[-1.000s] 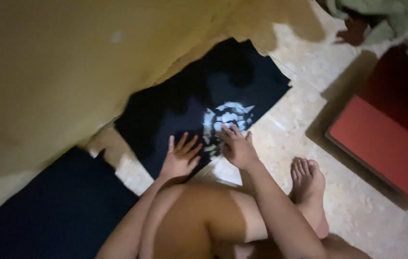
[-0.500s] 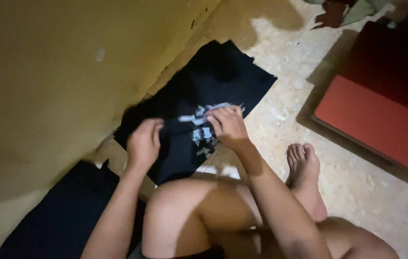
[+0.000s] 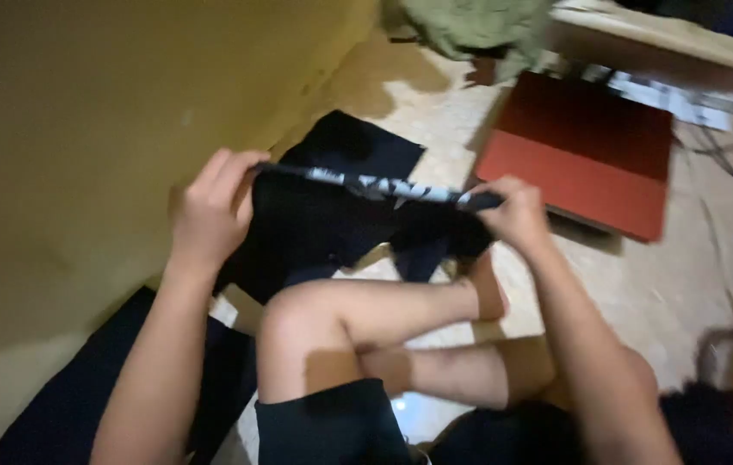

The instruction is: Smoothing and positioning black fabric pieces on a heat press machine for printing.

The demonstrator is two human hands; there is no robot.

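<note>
Your left hand, at centre left of the frame, has its fingers curled shut over one end of a folded edge of the black garment; your right hand, right of centre, pinches the other end between thumb and fingers. Between the two grips the edge is pulled into a fairly straight line, and a white print shows along it. The rest of the cloth hangs below that line, in the middle of the frame just above your bent knee.

Judging by how it drapes and sags, the garment is light, soft and limp, with no stiffness of its own, and not fragile. It looks likely to slump wherever you let go, so the edge or corners, held well apart as now, seem the sensible places to grip.

Around it: a yellowish wall fills the upper left, close to your left hand. Another dark cloth lies on the pale floor behind the held one, and more dark fabric sits at lower left. A flat red box lies at upper right, near your right hand, with a green cloth heap at the top edge. Your own legs crowd the space beneath the garment.
</note>
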